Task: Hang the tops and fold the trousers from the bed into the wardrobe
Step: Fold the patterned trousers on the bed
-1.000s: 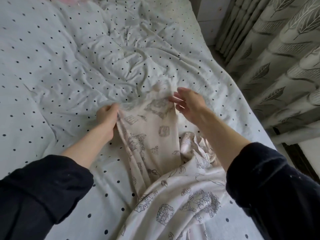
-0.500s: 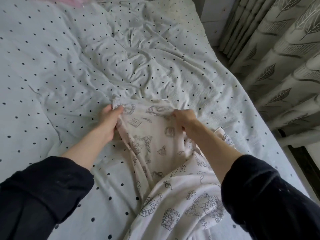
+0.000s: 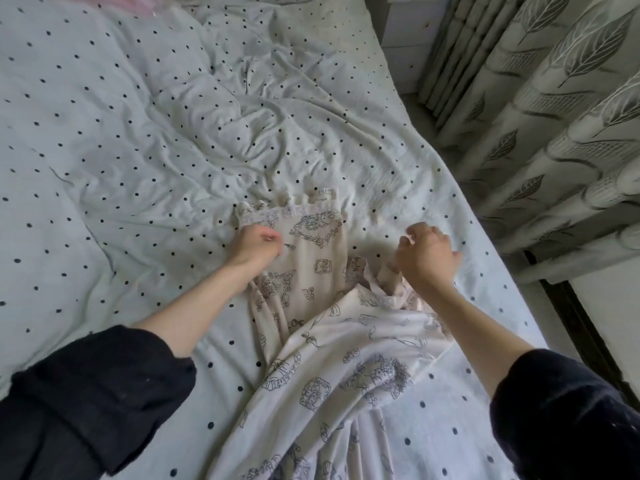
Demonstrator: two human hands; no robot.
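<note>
Spreading the printed trousers (image 3: 311, 271) near the bed's (image 3: 138, 150) right edge, the left hand (image 3: 256, 244) pinches one leg; the right hand (image 3: 426, 258) hovers curled, holding nothing. The bunched other leg could slide off that edge if tugged unevenly.

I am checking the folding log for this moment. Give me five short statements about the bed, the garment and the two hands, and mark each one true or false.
1. The cream printed cotton garment lies on the pale black-dotted bedsheet. True.
2. The left hand rests on the garment. True.
3. The right hand presses flat on the garment. False: its fingers are curled, and it is beside the garment's laid-out part.
4. The sleeves are white. False: they are black.
5. Grey leaf-patterned curtains hang right of the bed. True.
</note>
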